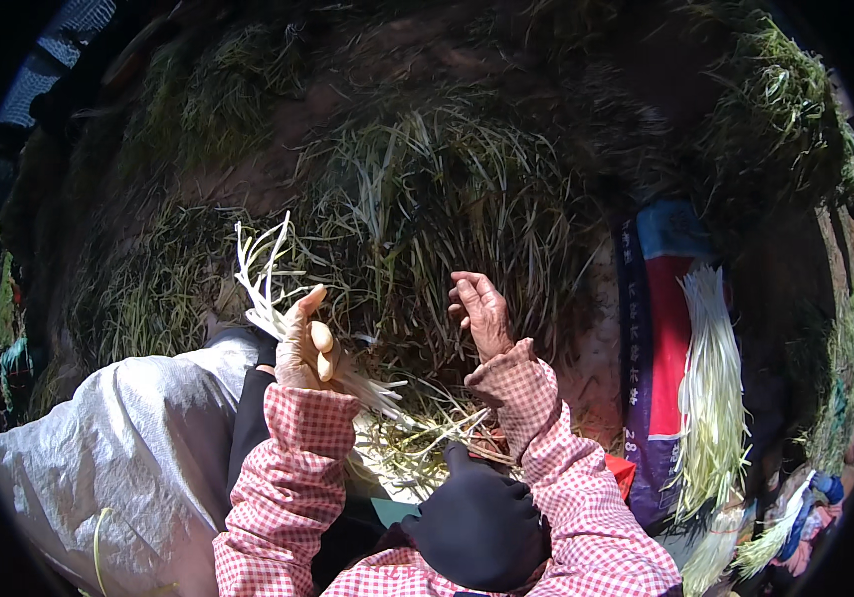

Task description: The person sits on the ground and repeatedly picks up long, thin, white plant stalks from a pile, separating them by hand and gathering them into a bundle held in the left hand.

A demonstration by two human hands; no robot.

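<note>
My left hand, in what looks like a pale glove, is closed around a small bunch of whitish leafy stalks. Their thin ends stick up past the thumb, and the other ends stick out below the fingers. My right hand is bare and raised to the right, fingers curled loosely; I see nothing in it. Beyond both hands lies a large heap of green and yellowish stalks. Loose pale stalks and trimmings lie below and between the hands.
A white woven sack covers the lower left. On the right, a laid-out bundle of pale stalks rests on a printed red and purple bag. Smaller bundles lie at the lower right. More green heaps stand farther off.
</note>
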